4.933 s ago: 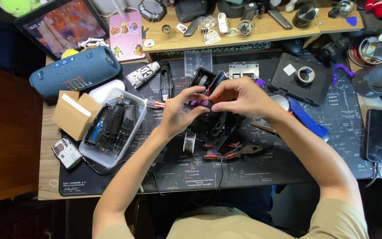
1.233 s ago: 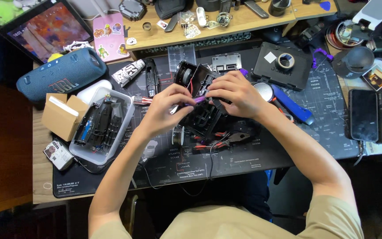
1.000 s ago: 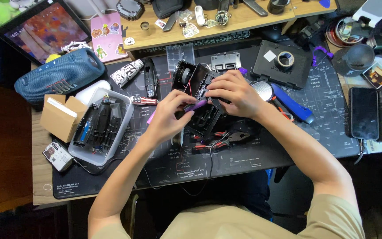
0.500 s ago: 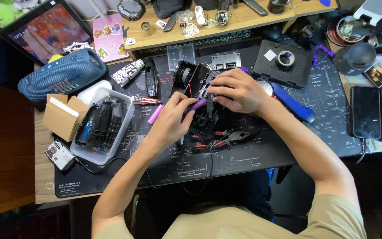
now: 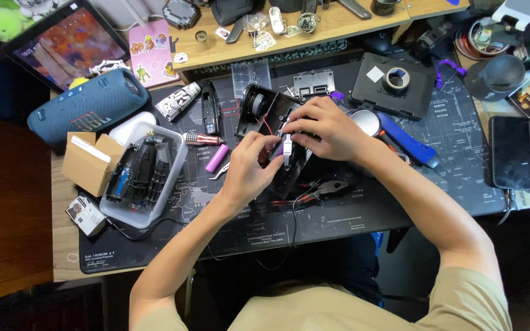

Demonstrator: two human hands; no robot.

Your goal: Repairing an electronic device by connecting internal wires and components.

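Both my hands on opened black device (image 5: 271, 132) mid-desk: left hand (image 5: 249, 175) pinching small silver part (image 5: 288, 150), right hand (image 5: 329, 129) bracing casing. Looks rigid, wires fragile; I'd grip casing edges.

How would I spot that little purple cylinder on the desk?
Start at the blue cylindrical speaker on the left, then go right past the clear plastic tray. The purple cylinder lies on the black mat, just left of the left hand; it's the only pink-purple stick there.

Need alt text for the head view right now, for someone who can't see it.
Both hands, left hand and right hand, work together on an opened black device at the middle of a dark desk mat. A purple cylinder and a clear tray of black parts lie to the left.
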